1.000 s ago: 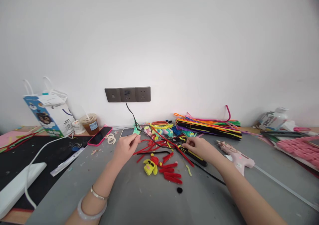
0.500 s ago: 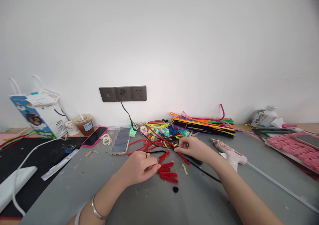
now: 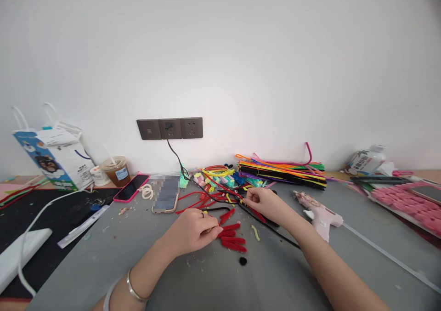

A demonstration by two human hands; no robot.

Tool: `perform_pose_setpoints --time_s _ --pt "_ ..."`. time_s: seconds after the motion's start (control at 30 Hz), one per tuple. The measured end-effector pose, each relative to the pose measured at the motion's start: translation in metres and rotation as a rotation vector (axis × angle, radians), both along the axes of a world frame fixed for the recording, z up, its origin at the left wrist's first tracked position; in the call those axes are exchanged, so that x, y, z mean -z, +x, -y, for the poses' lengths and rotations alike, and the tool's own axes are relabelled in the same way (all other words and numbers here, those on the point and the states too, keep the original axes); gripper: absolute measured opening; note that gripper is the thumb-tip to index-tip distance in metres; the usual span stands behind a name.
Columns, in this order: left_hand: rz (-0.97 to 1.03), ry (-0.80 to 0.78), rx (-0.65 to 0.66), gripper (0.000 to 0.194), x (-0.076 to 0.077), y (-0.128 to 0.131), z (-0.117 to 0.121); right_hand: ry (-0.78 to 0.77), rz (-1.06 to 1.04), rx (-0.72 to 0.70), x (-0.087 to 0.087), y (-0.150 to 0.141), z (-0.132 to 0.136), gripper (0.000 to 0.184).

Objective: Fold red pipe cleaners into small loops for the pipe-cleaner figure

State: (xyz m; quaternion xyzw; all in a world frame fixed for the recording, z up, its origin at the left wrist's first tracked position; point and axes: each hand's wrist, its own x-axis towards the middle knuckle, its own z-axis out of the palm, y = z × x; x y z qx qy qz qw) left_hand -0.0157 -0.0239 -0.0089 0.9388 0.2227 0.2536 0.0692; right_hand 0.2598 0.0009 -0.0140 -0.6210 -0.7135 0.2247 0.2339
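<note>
My left hand rests on the grey table, fingers curled over a small yellow piece that is mostly hidden, next to a cluster of short red pipe-cleaner coils. My right hand is further back, fingers pinched on a long red pipe cleaner that runs up to the left. A black cable passes under the right hand. A small black pom-pom lies in front of the coils.
A stack of coloured pipe cleaners lies by the wall, a pink glue gun to the right, two phones and a drink cup to the left, a paper bag far left. Wall sockets hold the cable.
My left hand came back from the phone area down to the yellow piece and closed over it. My right hand lifted slightly with the red pipe cleaner. The view shifted a little.
</note>
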Motion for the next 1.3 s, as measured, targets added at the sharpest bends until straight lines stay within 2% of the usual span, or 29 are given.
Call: perform_pose_setpoints --time_s 0.1,0.23,0.3,0.37,0.47,0.57,0.67,0.77,0.93,1.03,1.17,1.3 --pt "-0.011 -0.01 -0.002 0.036 0.0 0.0 0.0 -0.018 -0.089 -0.021 -0.002 0.0 0.0 0.031" --pt "0.017 -0.027 -0.029 0.036 -0.001 0.001 0.001 -0.15 -0.254 -0.117 -0.025 0.0 0.01 0.042" --pt "0.056 -0.043 -0.046 0.034 -0.003 0.001 0.002 -0.282 -0.552 -0.18 -0.039 0.0 0.016 0.042" --pt "0.102 -0.068 -0.063 0.03 -0.005 0.002 0.002 -0.327 -0.769 -0.195 -0.048 -0.002 0.021 0.043" --pt "0.186 -0.141 -0.116 0.023 -0.005 0.005 0.004 -0.327 -0.979 -0.195 -0.047 -0.015 0.024 0.047" --pt "0.28 -0.261 -0.158 0.016 -0.004 0.008 0.006 -0.35 -1.085 -0.211 -0.033 -0.037 0.026 0.05" --pt "0.361 -0.432 -0.143 0.019 -0.002 0.011 0.008 -0.376 -1.097 -0.243 -0.02 -0.056 0.03 0.042" --pt "0.447 -0.693 -0.141 0.026 -0.003 0.013 0.008 -0.342 -1.089 -0.228 -0.013 -0.066 0.034 0.037" --pt "0.5 -1.053 -0.175 0.013 -0.005 0.016 0.004 -0.329 -1.037 -0.21 -0.004 -0.067 0.031 0.034" --pt "0.503 -1.154 -0.177 0.01 -0.005 0.015 0.001 -0.272 -0.978 -0.215 -0.001 -0.064 0.028 0.033" --pt "0.496 -1.185 -0.214 0.015 -0.005 0.012 -0.003 -0.164 -0.883 -0.143 -0.003 -0.06 0.027 0.032" --pt "0.518 -1.292 -0.236 0.022 -0.008 0.01 -0.004 -0.247 -0.83 -0.12 -0.009 -0.059 0.027 0.037"
